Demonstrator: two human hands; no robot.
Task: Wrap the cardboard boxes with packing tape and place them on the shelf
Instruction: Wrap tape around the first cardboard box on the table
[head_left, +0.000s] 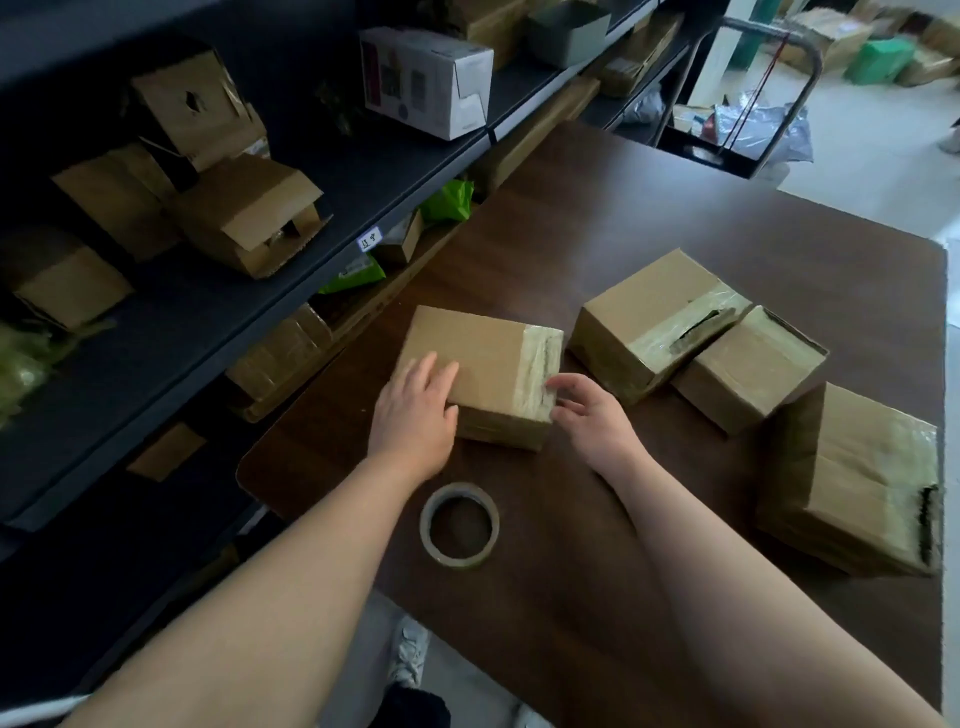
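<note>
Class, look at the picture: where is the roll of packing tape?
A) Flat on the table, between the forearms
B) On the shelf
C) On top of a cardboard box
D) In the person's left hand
A: the tape roll lies flat on the table, between the two forearms.

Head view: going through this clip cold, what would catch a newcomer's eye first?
Two bare hands meet on a taped cardboard box at the middle of the dark wooden table: the left hand lies flat on its top, and the right hand touches its taped end. A roll of packing tape lies flat just in front of it, between the forearms. Three more taped boxes cluster at the table's right.
</note>
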